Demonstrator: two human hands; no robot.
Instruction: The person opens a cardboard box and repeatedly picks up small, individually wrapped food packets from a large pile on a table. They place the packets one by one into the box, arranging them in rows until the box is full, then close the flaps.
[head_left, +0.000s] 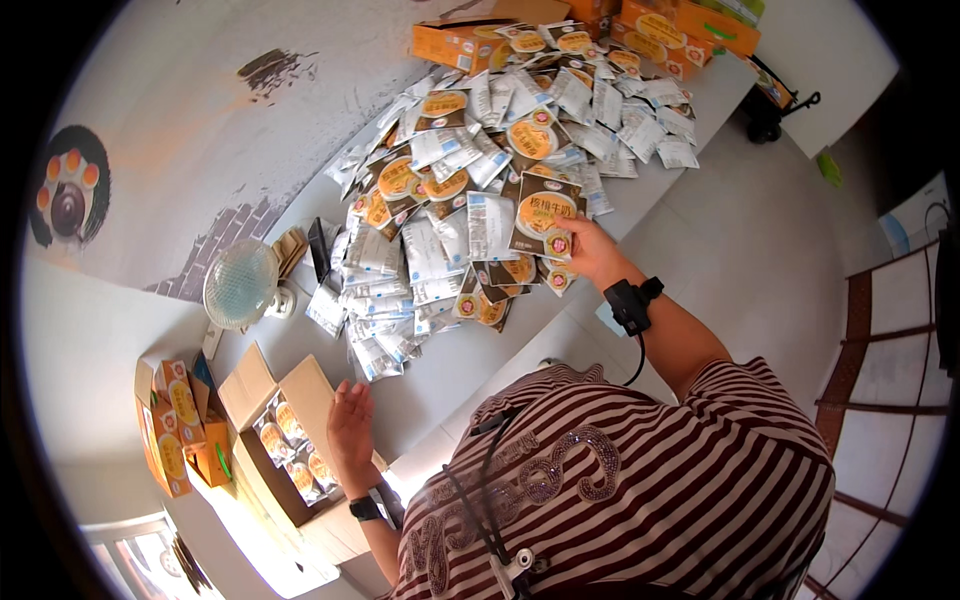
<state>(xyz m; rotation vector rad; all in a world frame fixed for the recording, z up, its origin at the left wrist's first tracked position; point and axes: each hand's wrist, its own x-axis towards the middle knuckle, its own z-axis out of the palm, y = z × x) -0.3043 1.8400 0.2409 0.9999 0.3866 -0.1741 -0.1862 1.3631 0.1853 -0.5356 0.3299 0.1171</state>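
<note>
My right hand (589, 251) grips the edge of a brown and white printed food packet (541, 217) with an orange oval on its front. The packet is held over a large heap of similar packets (442, 154) on the grey table (480, 337). Some show brown fronts, others white backs with blue marks. Stacks of white-backed packets (375, 285) lie at the heap's near left. My left hand (350, 427) holds nothing, its palm turned up, beside a flap of an opened cardboard carton (315, 382). Inside the carton stand packets (300, 450) with their fronts up.
A small fan (241, 285) stands at the table's wall side near a dark upright object (320, 249). Orange printed boxes (171, 427) sit beyond the carton. More orange boxes (461, 46) lie at the table's far end. A black-handled wheeled item (765, 127) is on the floor.
</note>
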